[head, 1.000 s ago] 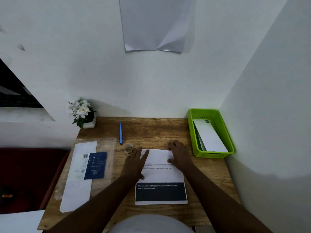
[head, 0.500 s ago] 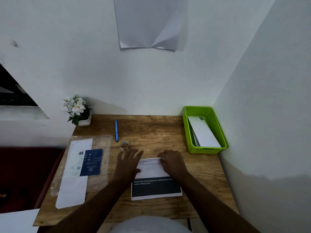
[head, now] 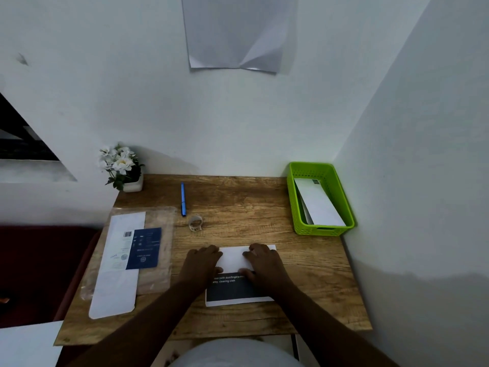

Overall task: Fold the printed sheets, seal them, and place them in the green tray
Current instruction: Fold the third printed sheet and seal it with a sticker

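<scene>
Left hand (head: 202,262) and right hand (head: 262,262) both press flat, fingers extended, on the folded-over printed sheet (head: 234,258), front-centre of worktop (head: 304,260). Green tray (head: 321,230) far right holds white folded sheets (head: 318,205).

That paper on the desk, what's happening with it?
A person is folding a printed sheet on a wooden desk. The top part is turned down over the text, and the left hand and right hand press on the fold. It is not sealed. A roll of tape lies just beyond, and the green tray by the wall already holds folded white papers.
</scene>
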